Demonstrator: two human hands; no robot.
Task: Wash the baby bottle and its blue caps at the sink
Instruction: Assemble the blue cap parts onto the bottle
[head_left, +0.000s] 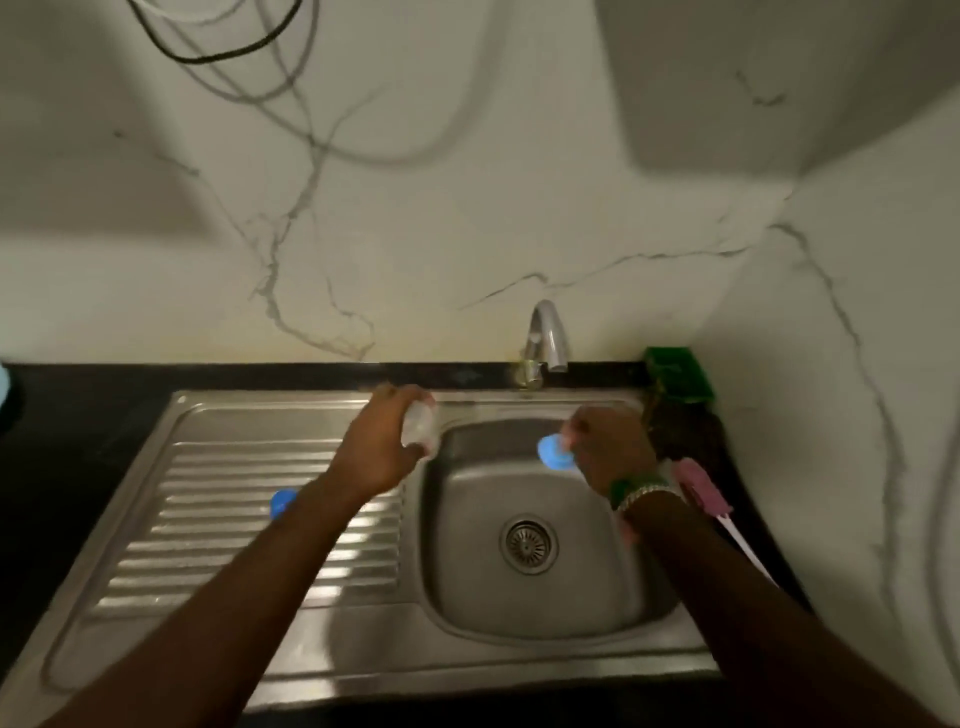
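Bottle & one cap in hand at the sink, tap not running yet.

We grip the clear baby bottle (422, 427) in our left hand (382, 449) at the basin's far-left rim; our right hand (605, 449) pinches a blue cap (551, 451) over the sink (519, 613), just below the faucet (545, 335). 2nd blue cap (280, 503) sits on the drainboard, left, partly behind our forearm. No water stream or suds visible, so we judge washing's barely begun: bottle, both caps still to scrub & rinse. Green sponge holder (678, 382) far right; pink-handled knife (701, 488) beside the basin.
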